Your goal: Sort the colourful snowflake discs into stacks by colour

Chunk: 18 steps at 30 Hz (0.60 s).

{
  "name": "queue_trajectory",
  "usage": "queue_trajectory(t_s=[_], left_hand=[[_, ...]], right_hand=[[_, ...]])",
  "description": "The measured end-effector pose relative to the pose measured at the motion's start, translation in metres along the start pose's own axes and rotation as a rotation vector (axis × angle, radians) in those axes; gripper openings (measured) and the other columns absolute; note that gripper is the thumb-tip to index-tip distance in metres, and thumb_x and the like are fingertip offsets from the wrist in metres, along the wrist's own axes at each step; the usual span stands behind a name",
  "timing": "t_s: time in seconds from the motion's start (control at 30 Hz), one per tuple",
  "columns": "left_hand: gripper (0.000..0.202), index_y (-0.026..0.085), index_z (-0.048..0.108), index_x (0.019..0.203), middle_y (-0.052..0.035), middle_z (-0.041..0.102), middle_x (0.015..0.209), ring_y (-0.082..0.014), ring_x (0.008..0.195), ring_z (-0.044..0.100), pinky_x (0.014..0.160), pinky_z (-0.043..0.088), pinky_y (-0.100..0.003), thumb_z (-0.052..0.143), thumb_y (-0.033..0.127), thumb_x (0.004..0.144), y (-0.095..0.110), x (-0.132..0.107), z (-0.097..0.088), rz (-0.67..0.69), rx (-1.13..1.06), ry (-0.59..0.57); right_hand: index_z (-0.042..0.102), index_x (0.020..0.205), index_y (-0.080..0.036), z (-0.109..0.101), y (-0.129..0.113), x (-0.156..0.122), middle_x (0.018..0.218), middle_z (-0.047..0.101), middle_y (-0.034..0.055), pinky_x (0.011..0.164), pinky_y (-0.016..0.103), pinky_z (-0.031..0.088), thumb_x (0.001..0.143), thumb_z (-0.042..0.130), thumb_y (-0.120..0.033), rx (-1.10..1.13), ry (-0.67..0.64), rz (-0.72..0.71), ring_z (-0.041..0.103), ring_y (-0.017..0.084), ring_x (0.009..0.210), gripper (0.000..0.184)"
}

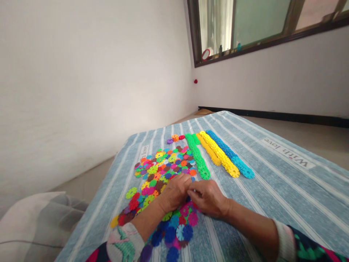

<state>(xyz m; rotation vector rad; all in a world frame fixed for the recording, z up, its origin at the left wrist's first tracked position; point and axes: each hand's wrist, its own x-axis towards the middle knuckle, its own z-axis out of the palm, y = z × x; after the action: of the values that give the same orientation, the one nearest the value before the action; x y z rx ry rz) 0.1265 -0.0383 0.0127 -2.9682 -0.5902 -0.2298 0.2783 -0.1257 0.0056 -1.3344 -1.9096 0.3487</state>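
Note:
My left hand (177, 190) and my right hand (208, 197) meet over the right side of a loose heap of notched plastic discs (152, 170). The fingers of both hands are closed and pressed close together. What they pinch, if anything, is hidden by the fingers. The discs under and around my hands are of many colours, with dark blue and pink ones (192, 218) nearest my wrists. Just beyond my right hand ends a long row of green discs (196, 156).
Right of the green row lie a short green row (195, 139), an orange-yellow row (209, 150), a yellow row (219, 154) and a blue row (230, 154). Small orange, red and purple stacks (175, 138) sit behind the heap. A striped cloth (275, 174) covers the table; a white wall (95, 72) stands left.

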Motion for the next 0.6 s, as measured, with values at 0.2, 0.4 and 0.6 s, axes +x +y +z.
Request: queue_trajectory(t_s=[0.2,0.4,0.6], left_hand=[[0.029,0.012,0.059,0.084,-0.0106,0.06,0.085,-0.0192,0.082,0.054,0.077,0.049,-0.035,0.032,0.013,0.093,-0.004,-0.002,0.007,-0.019,0.081,0.227],[0.031,0.012,0.062,0.086,-0.0124,0.063,0.09,-0.0203,0.087,0.057,0.08,0.049,-0.036,0.032,0.013,0.093,0.0,-0.006,0.007,-0.038,0.096,0.31],[0.031,0.013,0.063,0.09,-0.0133,0.065,0.094,-0.0208,0.09,0.059,0.082,0.05,-0.037,0.032,0.012,0.092,0.004,-0.01,0.01,-0.02,0.09,0.372]], right_hand=[[0.057,0.112,-0.017,-0.01,0.023,0.007,0.078,0.069,0.0062,0.059,0.025,0.031,0.091,0.045,-0.019,-0.476,-0.116,0.004,0.06,0.016,0.066,0.025],[0.061,0.094,-0.018,-0.005,0.024,0.013,0.074,0.068,0.005,0.056,0.026,0.025,0.093,0.042,-0.018,-0.544,-0.115,-0.001,0.061,0.015,0.065,0.019],[0.063,0.087,-0.019,-0.004,0.026,0.015,0.072,0.066,0.0037,0.056,0.026,0.023,0.094,0.042,-0.02,-0.518,-0.102,-0.017,0.058,0.014,0.063,0.022]])
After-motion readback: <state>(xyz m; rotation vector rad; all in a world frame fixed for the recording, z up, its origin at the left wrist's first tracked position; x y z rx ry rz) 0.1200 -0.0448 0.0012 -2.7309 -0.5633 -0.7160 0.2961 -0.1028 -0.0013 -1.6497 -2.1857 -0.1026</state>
